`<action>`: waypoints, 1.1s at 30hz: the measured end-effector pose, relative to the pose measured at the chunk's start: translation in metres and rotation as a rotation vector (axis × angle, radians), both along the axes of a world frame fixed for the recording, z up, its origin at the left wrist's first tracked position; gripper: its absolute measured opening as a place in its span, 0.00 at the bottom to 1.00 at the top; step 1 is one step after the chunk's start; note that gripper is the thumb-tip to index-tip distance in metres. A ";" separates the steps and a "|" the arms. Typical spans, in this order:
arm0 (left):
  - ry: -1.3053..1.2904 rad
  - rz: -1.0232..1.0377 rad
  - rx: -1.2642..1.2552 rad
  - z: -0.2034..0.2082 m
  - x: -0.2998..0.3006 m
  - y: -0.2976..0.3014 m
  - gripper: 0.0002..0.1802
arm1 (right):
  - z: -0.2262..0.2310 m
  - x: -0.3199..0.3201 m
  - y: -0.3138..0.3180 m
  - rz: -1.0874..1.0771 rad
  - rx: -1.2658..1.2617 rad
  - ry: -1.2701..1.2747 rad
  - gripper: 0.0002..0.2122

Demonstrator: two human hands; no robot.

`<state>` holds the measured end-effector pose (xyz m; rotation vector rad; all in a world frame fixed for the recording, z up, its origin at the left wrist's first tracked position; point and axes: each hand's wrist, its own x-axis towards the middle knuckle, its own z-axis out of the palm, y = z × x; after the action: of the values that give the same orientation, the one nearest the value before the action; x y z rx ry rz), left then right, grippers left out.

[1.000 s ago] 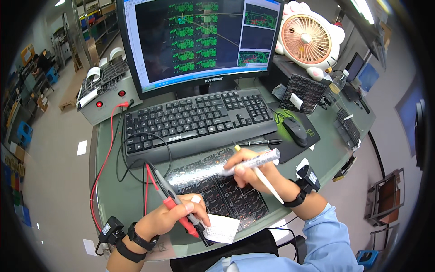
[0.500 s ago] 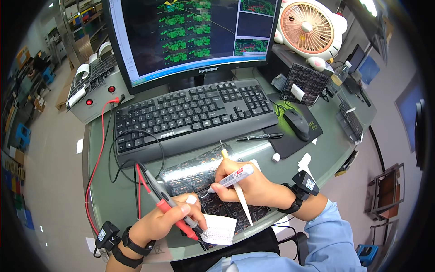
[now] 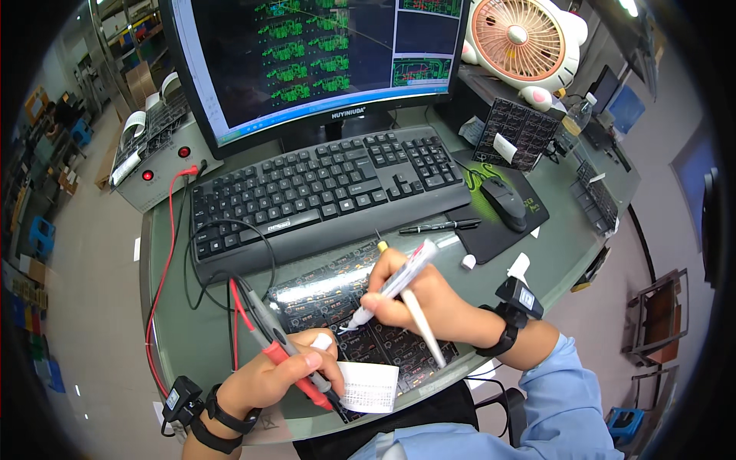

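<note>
My right hand (image 3: 437, 303) pinches a white marker pen (image 3: 411, 268), its tip down on a dark printed circuit board panel (image 3: 395, 353) beside a small white mark. The same hand also carries a slim white stick (image 3: 423, 326) with a yellow collar and a thin pointed end. Closed in my left hand (image 3: 276, 377) are two test probes, one red (image 3: 297, 374) and one grey and black (image 3: 268, 316), slanting across the palm. A white cap (image 3: 322, 342) sticks up by its thumb. Its fingertips meet a printed white paper slip (image 3: 370, 387) lying over the board.
Behind the panel stand a black keyboard (image 3: 330, 188) and a monitor (image 3: 307, 61). A black pen (image 3: 439, 226), mouse (image 3: 502, 203) and small white cap (image 3: 468, 262) lie to the right. Probe leads (image 3: 165, 284) run left to a grey box (image 3: 165, 165). A fan (image 3: 517, 38) stands at back right.
My right hand has tipped the marker more upright, its tip now on the board. The slim stick's lower end has swung right. My left hand has barely moved.
</note>
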<state>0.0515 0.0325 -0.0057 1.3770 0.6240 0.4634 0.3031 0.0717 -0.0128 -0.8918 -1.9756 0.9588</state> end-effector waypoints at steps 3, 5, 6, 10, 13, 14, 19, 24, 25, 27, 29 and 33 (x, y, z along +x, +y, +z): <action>-0.001 -0.029 0.037 -0.005 -0.001 0.001 0.27 | 0.012 0.000 0.000 0.127 -0.633 0.340 0.11; -0.013 -0.005 0.028 -0.005 0.001 -0.001 0.25 | 0.009 -0.002 -0.001 0.157 -0.640 0.376 0.11; -0.012 -0.004 0.031 -0.005 0.001 -0.002 0.25 | 0.008 -0.002 -0.002 0.180 -0.649 0.410 0.11; 0.001 -0.024 0.081 -0.007 0.000 -0.001 0.23 | 0.008 -0.007 -0.004 0.227 -0.709 0.394 0.11; -0.005 -0.023 0.056 -0.006 -0.001 -0.002 0.22 | 0.008 -0.013 -0.005 0.302 -0.786 0.383 0.11; -0.016 -0.021 0.048 -0.006 -0.001 -0.002 0.21 | 0.008 -0.014 -0.005 0.305 -0.785 0.379 0.11; -0.010 0.044 -0.072 -0.001 0.001 -0.009 0.17 | 0.002 -0.022 -0.015 0.217 -0.629 0.332 0.14; -0.016 0.000 -0.007 -0.005 0.001 -0.006 0.16 | 0.011 -0.020 -0.017 0.180 -0.686 0.295 0.14; -0.016 -0.008 0.010 -0.006 0.002 -0.005 0.16 | 0.013 -0.017 -0.016 0.158 -0.700 0.263 0.14; -0.016 -0.010 0.020 -0.010 -0.001 -0.005 0.17 | 0.033 -0.003 -0.009 0.026 -0.607 0.281 0.14; -0.044 -0.012 -0.033 -0.011 -0.002 -0.005 0.17 | 0.042 0.027 0.009 -0.160 -0.271 0.157 0.14; -0.024 0.010 -0.080 -0.011 0.001 -0.004 0.18 | 0.050 0.079 0.040 -0.324 0.105 -0.604 0.16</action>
<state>0.0521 0.0286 -0.0167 1.2912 0.6239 0.4580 0.3821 0.1119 0.0374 -1.5126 -2.2376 0.4186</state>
